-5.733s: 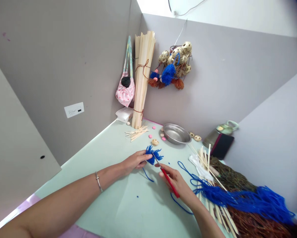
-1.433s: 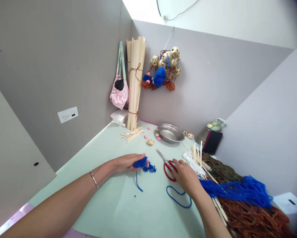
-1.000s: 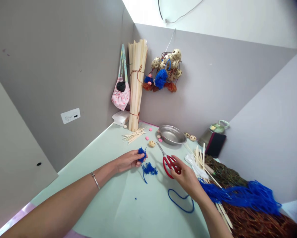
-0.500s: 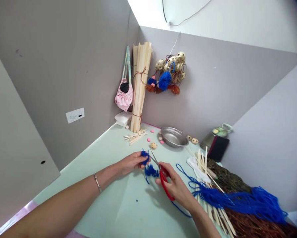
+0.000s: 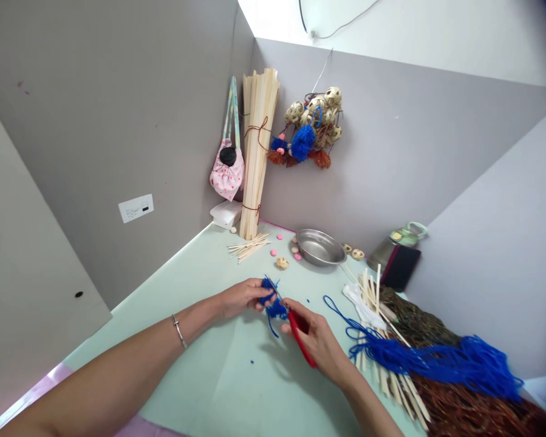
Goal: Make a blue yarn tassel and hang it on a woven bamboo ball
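My left hand (image 5: pixel 242 295) pinches a small tuft of blue yarn (image 5: pixel 273 301) just above the pale green table (image 5: pixel 209 285). My right hand (image 5: pixel 316 343) grips red-handled scissors (image 5: pixel 295 331), fingers closed through the handles. The blades point up-left into the tuft, right beside my left fingertips. A loose blue strand hangs from the tuft down to the table.
A heap of blue yarn (image 5: pixel 441 361) lies on brown fibre and bamboo strips (image 5: pixel 382 340) at the right. Farther back are a steel bowl (image 5: pixel 320 247), beads, thin sticks (image 5: pixel 249 246), a tied bundle of bamboo slats (image 5: pixel 257 152), a pink pouch (image 5: pixel 227 173) and hanging woven balls (image 5: pixel 316 118).
My right hand lifted the scissors off the table and brought them left to the tuft. My left hand raised the yarn from the table; the blades now reach into it.
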`<state>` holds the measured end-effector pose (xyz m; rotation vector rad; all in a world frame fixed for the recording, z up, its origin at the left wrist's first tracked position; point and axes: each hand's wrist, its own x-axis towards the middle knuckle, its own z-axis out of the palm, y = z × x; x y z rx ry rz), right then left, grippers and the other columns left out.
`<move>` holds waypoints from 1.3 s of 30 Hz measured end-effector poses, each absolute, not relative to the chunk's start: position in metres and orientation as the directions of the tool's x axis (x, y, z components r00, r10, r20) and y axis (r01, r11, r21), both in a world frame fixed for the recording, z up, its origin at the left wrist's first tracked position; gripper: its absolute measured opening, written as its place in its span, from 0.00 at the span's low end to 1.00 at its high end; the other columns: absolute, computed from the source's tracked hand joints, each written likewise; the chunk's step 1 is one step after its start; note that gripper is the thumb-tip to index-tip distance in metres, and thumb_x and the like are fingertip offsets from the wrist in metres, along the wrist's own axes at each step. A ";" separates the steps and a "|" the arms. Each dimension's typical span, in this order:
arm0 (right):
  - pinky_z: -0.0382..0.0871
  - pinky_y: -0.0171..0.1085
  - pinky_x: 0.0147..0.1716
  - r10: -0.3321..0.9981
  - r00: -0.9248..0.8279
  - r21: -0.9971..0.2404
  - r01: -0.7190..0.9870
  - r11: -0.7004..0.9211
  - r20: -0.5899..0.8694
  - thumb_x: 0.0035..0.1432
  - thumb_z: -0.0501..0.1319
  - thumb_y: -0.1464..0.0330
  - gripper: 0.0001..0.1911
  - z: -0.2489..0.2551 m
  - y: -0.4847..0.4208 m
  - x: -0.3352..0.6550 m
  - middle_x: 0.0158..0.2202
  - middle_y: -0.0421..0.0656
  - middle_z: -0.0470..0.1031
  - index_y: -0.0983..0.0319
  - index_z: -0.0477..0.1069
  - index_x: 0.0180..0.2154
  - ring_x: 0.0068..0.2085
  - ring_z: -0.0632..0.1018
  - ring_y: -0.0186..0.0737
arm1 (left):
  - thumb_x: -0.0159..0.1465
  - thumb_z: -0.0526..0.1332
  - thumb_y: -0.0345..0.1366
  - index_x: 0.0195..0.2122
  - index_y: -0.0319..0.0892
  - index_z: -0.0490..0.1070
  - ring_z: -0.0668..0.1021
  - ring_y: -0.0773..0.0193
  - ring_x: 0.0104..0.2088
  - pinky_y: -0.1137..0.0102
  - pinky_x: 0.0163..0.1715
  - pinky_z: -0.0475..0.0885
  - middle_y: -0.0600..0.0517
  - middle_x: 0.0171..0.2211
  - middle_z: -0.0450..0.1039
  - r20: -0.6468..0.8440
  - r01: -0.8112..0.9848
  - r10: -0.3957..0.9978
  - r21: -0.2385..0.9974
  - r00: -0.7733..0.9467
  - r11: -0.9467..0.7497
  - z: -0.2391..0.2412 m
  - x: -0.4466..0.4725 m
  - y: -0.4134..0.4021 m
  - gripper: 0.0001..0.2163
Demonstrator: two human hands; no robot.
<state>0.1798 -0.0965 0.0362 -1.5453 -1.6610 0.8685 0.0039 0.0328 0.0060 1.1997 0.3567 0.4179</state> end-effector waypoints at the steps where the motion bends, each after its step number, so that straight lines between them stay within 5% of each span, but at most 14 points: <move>1: 0.66 0.36 0.37 0.996 -0.069 -0.858 0.508 0.078 0.050 0.59 0.61 0.56 0.22 0.037 -0.097 0.180 0.35 0.40 0.75 0.60 0.73 0.51 0.35 0.72 0.42 | 0.57 0.65 0.45 0.31 0.37 0.70 0.64 0.72 0.25 0.73 0.29 0.58 0.54 0.28 0.66 -0.045 -0.120 0.488 0.946 0.871 0.301 0.007 0.004 0.032 0.14; 14: 0.68 0.38 0.35 0.998 -0.067 -0.834 0.551 0.023 -0.017 0.58 0.60 0.53 0.27 0.041 -0.095 0.199 0.34 0.42 0.73 0.61 0.71 0.53 0.33 0.71 0.41 | 0.63 0.58 0.50 0.39 0.39 0.72 0.63 0.70 0.26 0.72 0.29 0.59 0.53 0.31 0.65 -0.041 -0.060 0.462 0.977 0.886 0.203 0.020 -0.002 0.027 0.17; 21: 0.66 0.36 0.37 0.982 -0.190 -0.869 0.488 0.086 -0.009 0.59 0.61 0.57 0.23 0.052 -0.099 0.190 0.36 0.40 0.73 0.57 0.71 0.54 0.35 0.70 0.41 | 0.62 0.57 0.44 0.29 0.39 0.72 0.63 0.70 0.24 0.71 0.28 0.58 0.53 0.29 0.66 -0.080 0.031 0.411 0.992 0.908 0.124 0.023 -0.002 0.026 0.13; 32: 0.54 0.32 0.22 0.987 -0.134 -0.897 0.441 -0.020 -0.088 0.61 0.57 0.53 0.24 0.034 -0.094 0.197 0.20 0.34 0.58 0.61 0.71 0.52 0.22 0.60 0.33 | 0.61 0.57 0.43 0.24 0.40 0.65 0.57 0.70 0.21 0.69 0.24 0.49 0.56 0.21 0.55 -0.072 0.017 0.342 0.987 0.937 0.162 0.026 -0.005 0.028 0.13; 35: 0.61 0.34 0.25 0.996 0.085 -0.736 0.675 -0.054 0.005 0.61 0.56 0.54 0.25 0.021 -0.088 0.213 0.23 0.37 0.65 0.62 0.69 0.54 0.24 0.67 0.38 | 0.61 0.57 0.42 0.24 0.40 0.64 0.54 0.70 0.21 0.69 0.23 0.47 0.56 0.21 0.53 -0.061 0.015 0.194 0.973 0.979 0.232 0.028 -0.010 0.033 0.13; 39: 0.68 0.40 0.41 0.991 0.075 -0.236 0.971 -0.047 0.111 0.62 0.53 0.68 0.22 0.014 -0.090 0.235 0.43 0.50 0.74 0.62 0.65 0.58 0.43 0.75 0.48 | 0.62 0.56 0.40 0.25 0.39 0.64 0.52 0.70 0.21 0.70 0.21 0.46 0.57 0.21 0.50 0.011 -0.033 0.070 0.944 0.997 0.328 0.031 -0.018 0.043 0.12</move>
